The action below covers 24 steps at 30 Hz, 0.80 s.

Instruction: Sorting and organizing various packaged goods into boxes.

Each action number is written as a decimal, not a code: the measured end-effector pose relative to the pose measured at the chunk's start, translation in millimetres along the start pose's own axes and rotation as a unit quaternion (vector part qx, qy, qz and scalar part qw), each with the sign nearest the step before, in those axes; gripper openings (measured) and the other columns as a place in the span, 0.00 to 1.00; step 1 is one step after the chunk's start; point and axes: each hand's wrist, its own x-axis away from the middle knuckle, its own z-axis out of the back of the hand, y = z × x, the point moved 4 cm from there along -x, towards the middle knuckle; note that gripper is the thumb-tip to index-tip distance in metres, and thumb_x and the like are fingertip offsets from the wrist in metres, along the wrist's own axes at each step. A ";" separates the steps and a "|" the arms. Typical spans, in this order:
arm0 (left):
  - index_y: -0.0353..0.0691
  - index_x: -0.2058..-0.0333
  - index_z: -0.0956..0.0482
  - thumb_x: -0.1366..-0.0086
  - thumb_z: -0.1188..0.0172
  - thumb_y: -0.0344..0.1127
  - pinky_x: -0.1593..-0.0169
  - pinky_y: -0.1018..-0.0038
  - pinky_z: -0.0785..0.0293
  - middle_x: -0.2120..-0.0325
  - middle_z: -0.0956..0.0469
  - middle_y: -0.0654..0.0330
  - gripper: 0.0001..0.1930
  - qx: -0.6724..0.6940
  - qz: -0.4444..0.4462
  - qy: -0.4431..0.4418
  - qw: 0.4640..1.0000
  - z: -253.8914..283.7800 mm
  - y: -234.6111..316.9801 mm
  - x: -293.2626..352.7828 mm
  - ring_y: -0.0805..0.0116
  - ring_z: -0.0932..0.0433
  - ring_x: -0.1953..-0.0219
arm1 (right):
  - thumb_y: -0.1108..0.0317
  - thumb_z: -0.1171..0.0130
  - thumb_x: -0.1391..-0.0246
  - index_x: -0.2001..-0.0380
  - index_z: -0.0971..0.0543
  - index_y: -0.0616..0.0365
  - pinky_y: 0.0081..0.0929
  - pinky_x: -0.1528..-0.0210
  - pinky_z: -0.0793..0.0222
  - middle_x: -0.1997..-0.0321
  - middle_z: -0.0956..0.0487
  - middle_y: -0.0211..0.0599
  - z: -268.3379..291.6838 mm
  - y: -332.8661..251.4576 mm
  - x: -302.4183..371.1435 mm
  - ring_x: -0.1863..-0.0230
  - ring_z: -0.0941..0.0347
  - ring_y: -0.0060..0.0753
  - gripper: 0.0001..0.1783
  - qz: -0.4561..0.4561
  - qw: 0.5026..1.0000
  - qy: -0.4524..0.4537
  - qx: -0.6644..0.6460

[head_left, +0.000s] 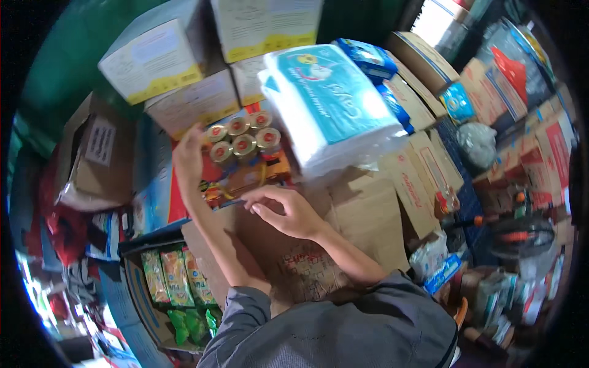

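Several jars with gold lids (243, 145) stand close together in two rows on a red and orange printed surface. My left hand (189, 158) is at their left side, fingers stretched upward; whether it touches the jars I cannot tell. My right hand (287, 212) hovers in front of the jars, fingers loosely bent and thumb apart, with nothing visible in it. A thin yellow strap (264, 174) loops in front of the jars. Just to their right lies a big plastic-wrapped blue and white pack (334, 92).
White and yellow cartons (156, 61) are stacked behind the jars. A flattened brown cardboard (362, 214) lies under my right forearm. An open box of green packets (178, 279) is at lower left, and a brown carton (92, 156) at far left. Blue packs (367, 58) and boxes crowd the right.
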 end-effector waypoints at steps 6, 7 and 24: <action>0.32 0.44 0.13 0.18 0.40 0.34 0.57 0.75 0.23 0.55 0.12 0.61 0.14 0.116 -0.090 0.255 0.956 16.4 36.6 5.0 0.74 0.20 0.63 | 0.66 0.33 0.30 0.52 0.10 0.57 0.20 0.72 0.28 0.60 0.09 0.33 103.2 -28.1 86.1 0.71 0.20 0.18 0.10 -0.023 0.970 0.106 0.219; 0.31 0.45 0.13 0.18 0.41 0.34 0.57 0.75 0.22 0.55 0.12 0.60 0.14 0.081 -0.156 0.272 0.946 18.5 55.1 12.9 0.74 0.20 0.63 | 0.65 0.33 0.30 0.52 0.09 0.56 0.17 0.76 0.33 0.61 0.09 0.31 125.5 -24.6 104.8 0.74 0.23 0.13 0.10 -0.103 0.958 0.118 0.242; 0.38 0.38 0.20 0.27 0.41 0.21 0.36 0.62 0.20 0.42 0.22 0.47 0.21 0.291 -0.128 -0.511 0.799 -348.3 268.6 312.8 0.50 0.18 0.40 | 0.67 0.26 0.39 0.23 0.33 0.60 0.52 0.22 0.39 0.25 0.33 0.57 381.7 27.2 334.7 0.23 0.36 0.61 0.44 -0.002 0.496 0.651 0.575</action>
